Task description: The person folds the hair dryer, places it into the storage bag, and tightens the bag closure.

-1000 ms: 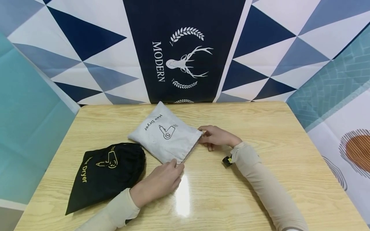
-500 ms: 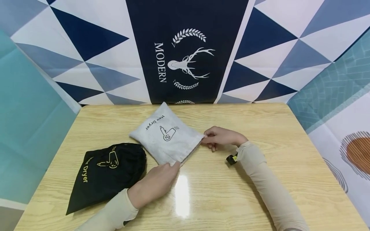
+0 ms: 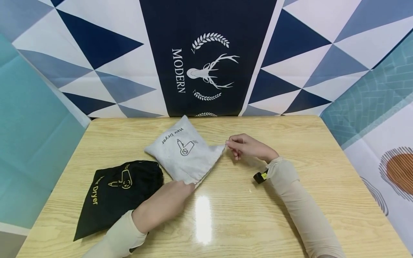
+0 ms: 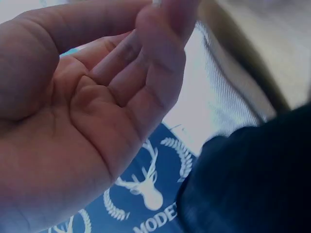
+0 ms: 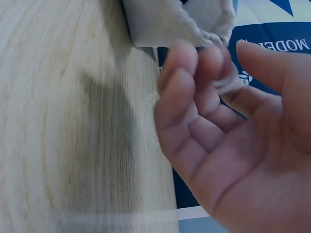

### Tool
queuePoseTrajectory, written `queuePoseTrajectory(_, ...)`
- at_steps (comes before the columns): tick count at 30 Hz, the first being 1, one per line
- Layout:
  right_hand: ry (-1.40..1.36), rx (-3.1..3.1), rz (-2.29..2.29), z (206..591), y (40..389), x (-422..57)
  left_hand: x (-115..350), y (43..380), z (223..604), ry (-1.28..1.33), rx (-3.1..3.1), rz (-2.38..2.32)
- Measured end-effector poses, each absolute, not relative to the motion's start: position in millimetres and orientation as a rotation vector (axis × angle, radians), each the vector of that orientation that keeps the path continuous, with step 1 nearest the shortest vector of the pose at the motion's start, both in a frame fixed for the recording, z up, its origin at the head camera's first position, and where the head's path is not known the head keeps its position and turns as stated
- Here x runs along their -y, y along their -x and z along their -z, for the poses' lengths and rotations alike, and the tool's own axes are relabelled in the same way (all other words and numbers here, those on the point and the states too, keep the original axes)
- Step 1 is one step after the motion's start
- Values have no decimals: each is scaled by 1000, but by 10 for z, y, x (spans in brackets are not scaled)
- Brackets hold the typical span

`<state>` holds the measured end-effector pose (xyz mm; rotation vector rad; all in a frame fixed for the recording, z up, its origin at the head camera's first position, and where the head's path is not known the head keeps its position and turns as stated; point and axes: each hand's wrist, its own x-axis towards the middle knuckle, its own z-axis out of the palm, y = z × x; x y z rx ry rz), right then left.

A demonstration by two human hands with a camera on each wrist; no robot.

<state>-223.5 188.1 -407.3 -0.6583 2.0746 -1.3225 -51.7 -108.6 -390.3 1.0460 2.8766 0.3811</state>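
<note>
A light grey drawstring bag, printed with "Hair Dryer" and a dryer outline, lies at a slant on the table. My left hand pinches the near corner of its mouth. At the other end of the mouth, my right hand pinches the far corner, which is drawn out to a point. In the right wrist view, whitish cord shows by the fingers at the bag's gathered edge. The left wrist view shows curled fingers, with the pinched spot cut off at the top.
A black drawstring bag with gold dryer print lies left of the grey one, partly behind the left forearm. The wooden table ends at a patterned backdrop. A small black device sits at the right wrist.
The grey bag's far mouth corner has been pulled out and up by the right hand. My left hand has moved slightly left and nearer with the near corner. The black bag stays put.
</note>
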Motion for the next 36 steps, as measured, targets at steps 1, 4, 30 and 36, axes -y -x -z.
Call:
queuePoseTrajectory(1, 651, -2099, 1332, 4070, 2236, -1879, 1098, 518, 3878, -1040, -2880, -401)
queuePoseTrajectory(4, 623, -2147, 1363, 4055, 2226, -1871, 1125, 527, 3807, -992, -2869, -497)
queuePoseTrajectory(30, 503, -2315, 1500, 4139, 2298, -1909, 1276, 640, 3656, -997, -2885, -707)
queuePoseTrajectory(36, 440, -2380, 1464, 4196, 2330, -1954, 1308, 640, 3615, -939, -3004, -645)
